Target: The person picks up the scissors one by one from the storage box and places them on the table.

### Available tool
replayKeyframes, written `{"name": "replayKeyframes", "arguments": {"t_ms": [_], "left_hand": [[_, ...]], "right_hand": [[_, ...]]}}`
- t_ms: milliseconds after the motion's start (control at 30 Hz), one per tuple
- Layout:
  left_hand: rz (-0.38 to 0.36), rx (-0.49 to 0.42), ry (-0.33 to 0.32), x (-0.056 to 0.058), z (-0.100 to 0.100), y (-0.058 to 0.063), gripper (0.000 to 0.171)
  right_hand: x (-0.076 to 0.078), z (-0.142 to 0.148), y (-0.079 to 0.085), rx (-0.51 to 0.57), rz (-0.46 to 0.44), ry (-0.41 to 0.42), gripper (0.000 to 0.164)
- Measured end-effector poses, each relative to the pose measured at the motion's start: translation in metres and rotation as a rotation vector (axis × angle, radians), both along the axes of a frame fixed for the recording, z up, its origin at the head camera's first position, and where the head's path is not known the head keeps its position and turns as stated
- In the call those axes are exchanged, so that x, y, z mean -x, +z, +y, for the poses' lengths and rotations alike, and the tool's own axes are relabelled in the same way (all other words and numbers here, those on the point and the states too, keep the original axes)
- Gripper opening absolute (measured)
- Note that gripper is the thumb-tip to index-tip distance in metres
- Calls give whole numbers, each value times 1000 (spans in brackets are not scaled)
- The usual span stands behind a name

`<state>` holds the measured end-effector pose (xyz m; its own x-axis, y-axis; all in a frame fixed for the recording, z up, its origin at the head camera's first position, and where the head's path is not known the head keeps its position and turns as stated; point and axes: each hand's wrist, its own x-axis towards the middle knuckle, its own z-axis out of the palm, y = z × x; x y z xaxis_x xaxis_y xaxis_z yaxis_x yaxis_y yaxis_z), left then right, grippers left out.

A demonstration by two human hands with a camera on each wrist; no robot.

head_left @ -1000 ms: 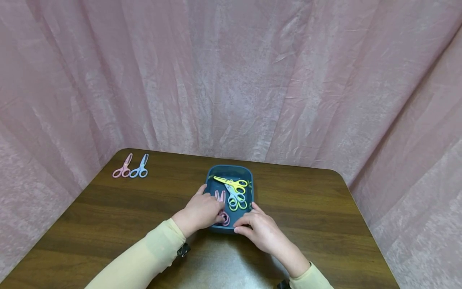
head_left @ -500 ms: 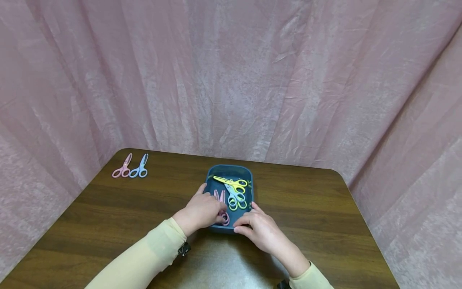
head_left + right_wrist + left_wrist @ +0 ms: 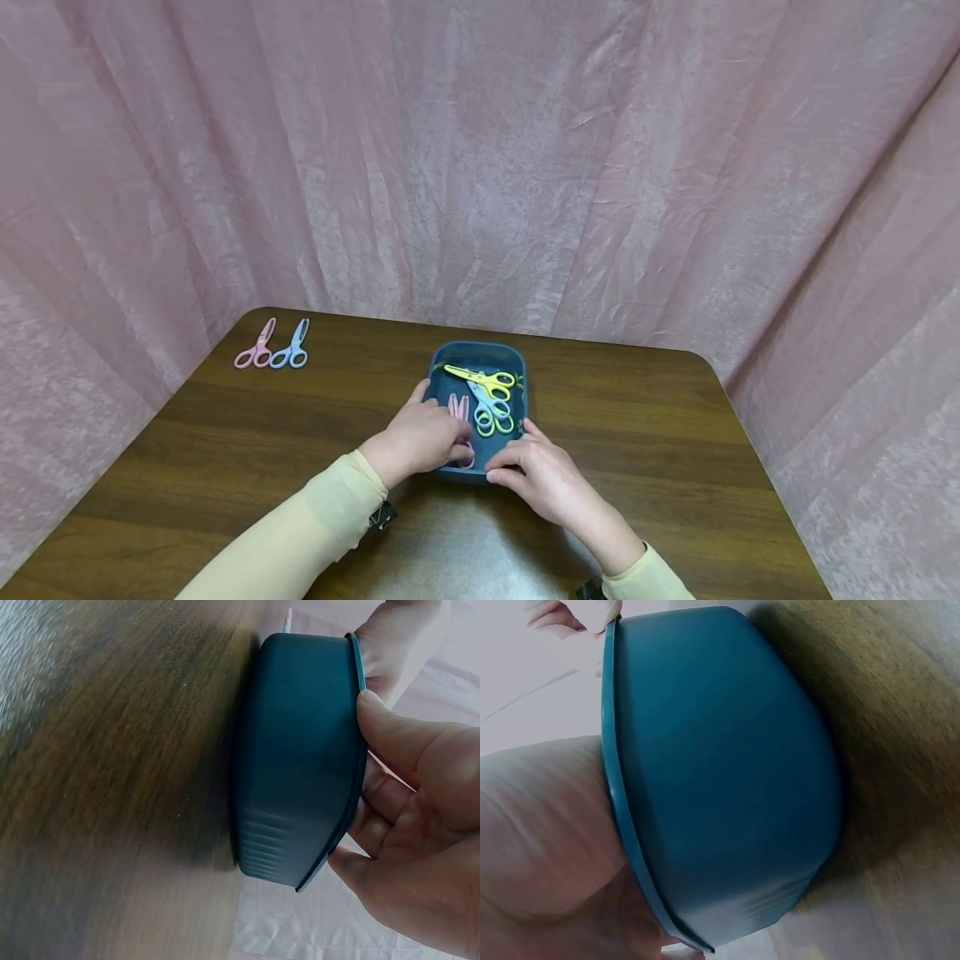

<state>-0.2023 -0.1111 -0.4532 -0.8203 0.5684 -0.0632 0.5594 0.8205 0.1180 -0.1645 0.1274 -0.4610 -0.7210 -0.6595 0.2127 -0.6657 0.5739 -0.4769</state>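
A dark teal rectangular bin (image 3: 482, 348) stands on the table with scissors inside. My left hand (image 3: 422, 435) reaches over its left rim, thumb and fingers around the handles of pink scissors (image 3: 459, 408), whose blades point to the far side. In the left wrist view the bin's wall (image 3: 720, 765) hides those fingertips. My right hand (image 3: 542, 477) pinches the near right rim between thumb and fingers, the thumb (image 3: 386, 724) on the rim in the right wrist view. Yellow scissors (image 3: 487, 383) lie over light blue scissors (image 3: 491, 408) inside, with a yellow-green handle (image 3: 504, 425) beneath.
At the table's far left corner lie pink scissors (image 3: 258, 346) and blue scissors (image 3: 292, 346), side by side with blades pointing away. The brown wooden table (image 3: 637, 433) is bounded at the back and sides by pink curtains (image 3: 495, 167).
The pink scissors in the bin have shifted slightly under my left fingers, and less of their handle loops shows. My right hand stays on the rim.
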Motion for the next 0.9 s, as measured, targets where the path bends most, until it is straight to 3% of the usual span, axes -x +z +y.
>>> {"name": "replayKeyframes", "arguments": {"t_ms": [300,567,900], "left_hand": [[10,5,15,1,2,-1,29],[-19,28,44,2,5,1,34],[5,53,47,4,5,0,32]], "right_hand": [[1,-1,-2,-3,-42,-15,4],[2,-1,-2,-7,-37,-8,4],[2,-1,-1,-7,-41,-16,4]]}}
